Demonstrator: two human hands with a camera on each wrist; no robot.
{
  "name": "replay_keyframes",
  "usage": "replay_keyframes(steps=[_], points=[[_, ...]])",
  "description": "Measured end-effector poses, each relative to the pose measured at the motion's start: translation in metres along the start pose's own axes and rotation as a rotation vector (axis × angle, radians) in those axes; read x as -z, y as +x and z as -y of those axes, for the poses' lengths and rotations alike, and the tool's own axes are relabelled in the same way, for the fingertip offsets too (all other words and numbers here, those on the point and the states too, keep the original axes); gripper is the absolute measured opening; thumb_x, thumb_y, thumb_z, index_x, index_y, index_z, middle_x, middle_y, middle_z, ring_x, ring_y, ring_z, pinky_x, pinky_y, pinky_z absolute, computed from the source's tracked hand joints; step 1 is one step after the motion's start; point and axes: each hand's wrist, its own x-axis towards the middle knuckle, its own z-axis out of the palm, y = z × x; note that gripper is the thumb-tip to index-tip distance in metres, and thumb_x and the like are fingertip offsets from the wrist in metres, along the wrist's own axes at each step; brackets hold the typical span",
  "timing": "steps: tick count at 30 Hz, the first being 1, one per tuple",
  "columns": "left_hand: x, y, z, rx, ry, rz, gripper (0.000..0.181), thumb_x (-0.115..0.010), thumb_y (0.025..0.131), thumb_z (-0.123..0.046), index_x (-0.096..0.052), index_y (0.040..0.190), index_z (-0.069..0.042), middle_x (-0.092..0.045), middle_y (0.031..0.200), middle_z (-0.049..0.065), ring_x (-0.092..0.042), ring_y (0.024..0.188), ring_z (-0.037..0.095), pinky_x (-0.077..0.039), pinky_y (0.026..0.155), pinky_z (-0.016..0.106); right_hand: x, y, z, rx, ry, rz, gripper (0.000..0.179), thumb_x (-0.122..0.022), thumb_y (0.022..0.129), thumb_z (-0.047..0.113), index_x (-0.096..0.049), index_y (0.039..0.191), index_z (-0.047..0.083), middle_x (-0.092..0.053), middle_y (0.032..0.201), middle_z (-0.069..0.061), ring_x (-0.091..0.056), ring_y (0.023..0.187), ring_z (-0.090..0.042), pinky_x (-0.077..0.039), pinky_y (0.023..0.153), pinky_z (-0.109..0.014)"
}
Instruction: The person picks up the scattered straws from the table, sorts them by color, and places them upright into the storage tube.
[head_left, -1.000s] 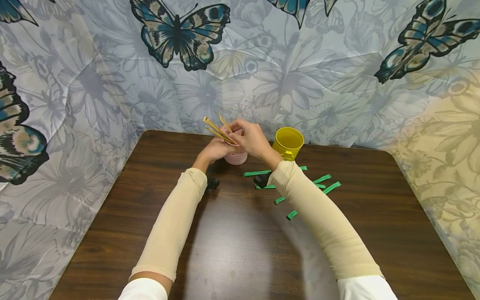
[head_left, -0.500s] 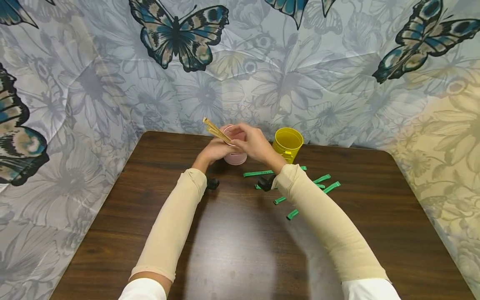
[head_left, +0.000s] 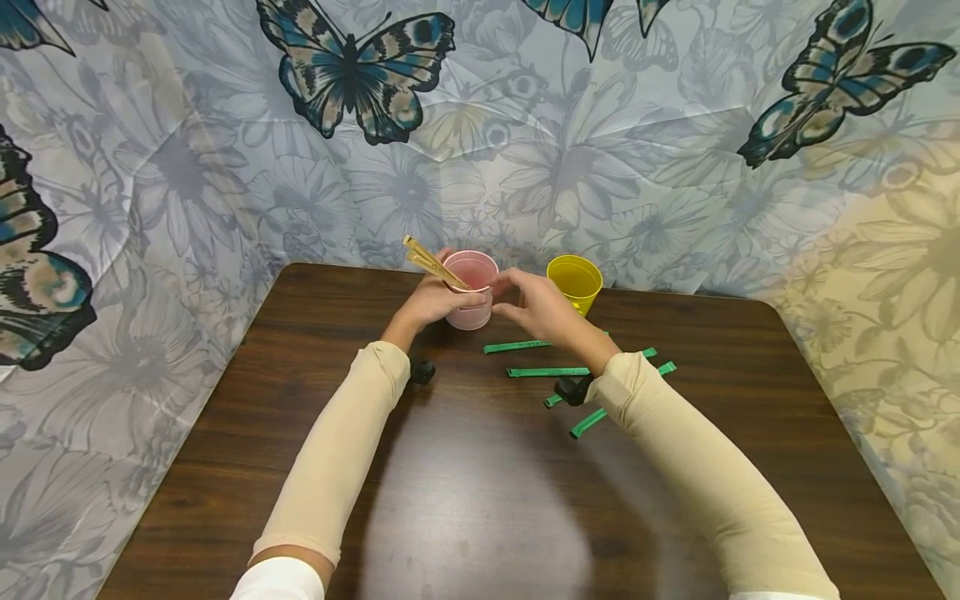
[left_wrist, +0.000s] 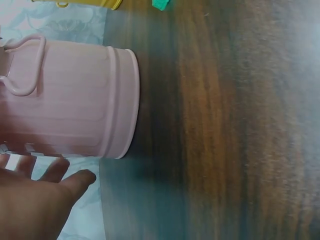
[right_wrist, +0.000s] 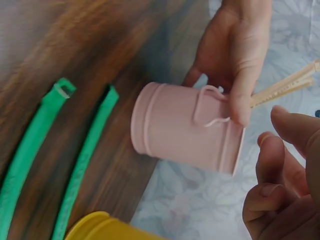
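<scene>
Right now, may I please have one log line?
Left hand: holds pink cup; yellow sticks: in cup; right hand: empty, beside cup; green sticks: on table

The tiny print on the yellow sticks (right_wrist: 281,91) and the green sticks (right_wrist: 82,164) cannot be read.

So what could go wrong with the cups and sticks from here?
The yellow sticks slant out past the pink cup's rim, and the right fingers are close by, so a bump might knock them out.
The right sleeve passes over loose green sticks, and might sweep some away.
The yellow cup stands just behind the right hand, so it could get knocked over.
</scene>
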Motion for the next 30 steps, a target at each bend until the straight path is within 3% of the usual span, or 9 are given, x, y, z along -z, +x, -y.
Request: replay_keyframes(steps=[5,7,13,16,21,26,30], points=[[0.0,-0.005,0.004,0.002,-0.015,-0.023,0.127,-0.091,0.077,-0.027,0.0,0.165,-0.012,-0.019,0.168,0.018,-0.03,0.154,0.03,-0.028,0.127,0.046,0.005,-0.022,-0.001,-0.011,-0.015,0.056,0.036,-0.074,0.095,0.017,-0.063,0.128,0.011,-0.073,0.117,-0.007,-0.057,0.076,-0.017,-0.049,0.071,-0.029],[0.0,-0.01,0.004,-0.002,-0.017,-0.035,0.123,-0.091,0.076,-0.025,-0.006,0.163,-0.009,-0.02,0.166,0.02,-0.03,0.153,0.032,-0.028,0.127,0.045,0.006,-0.031,-0.002,-0.02,-0.024,0.072,0.036,-0.074,0.095,0.018,-0.063,0.128,0.012,-0.073,0.119,-0.007,-0.057,0.077,-0.018,-0.049,0.071,-0.029],[0.003,-0.031,-0.001,0.025,0.135,-0.069,0.119,-0.092,0.073,-0.031,-0.013,0.159,-0.012,-0.021,0.162,0.022,-0.023,0.154,0.039,-0.024,0.126,0.053,0.011,-0.059,-0.01,-0.048,-0.067,0.117,0.033,-0.073,0.095,0.017,-0.064,0.126,0.012,-0.073,0.12,-0.01,-0.063,0.091,-0.021,-0.052,0.079,-0.035],[0.006,-0.042,-0.006,0.057,0.218,-0.025,0.124,-0.09,0.075,-0.034,-0.005,0.162,-0.012,-0.012,0.167,0.022,-0.013,0.156,0.044,-0.02,0.126,0.06,0.015,-0.073,-0.016,-0.088,-0.07,0.146,0.031,-0.073,0.095,0.018,-0.065,0.125,0.013,-0.073,0.12,-0.008,-0.067,0.099,-0.022,-0.054,0.082,-0.038],[0.005,-0.065,-0.016,0.165,0.35,0.078,0.126,-0.082,0.083,-0.046,0.007,0.163,-0.006,-0.002,0.168,0.027,-0.005,0.155,0.052,-0.018,0.125,0.065,0.018,-0.094,-0.028,-0.133,-0.072,0.181,0.028,-0.072,0.096,0.019,-0.066,0.123,0.012,-0.074,0.116,-0.008,-0.066,0.089,-0.017,-0.054,0.077,-0.033],[-0.003,-0.085,-0.03,0.216,0.503,0.143,0.112,-0.075,0.087,-0.053,-0.009,0.16,0.0,-0.02,0.161,0.03,-0.021,0.15,0.052,-0.028,0.122,0.061,0.018,-0.112,-0.041,-0.168,-0.085,0.202,0.028,-0.072,0.096,0.019,-0.067,0.122,0.01,-0.074,0.118,-0.008,-0.064,0.084,-0.013,-0.053,0.073,-0.029],[-0.013,-0.095,-0.047,0.182,0.626,0.225,0.087,-0.071,0.091,-0.053,-0.038,0.149,0.003,-0.046,0.15,0.025,-0.042,0.142,0.043,-0.041,0.115,0.053,0.02,-0.126,-0.05,-0.18,-0.093,0.216,0.027,-0.072,0.096,0.019,-0.069,0.12,0.009,-0.074,0.118,-0.008,-0.069,0.1,-0.023,-0.057,0.084,-0.04]])
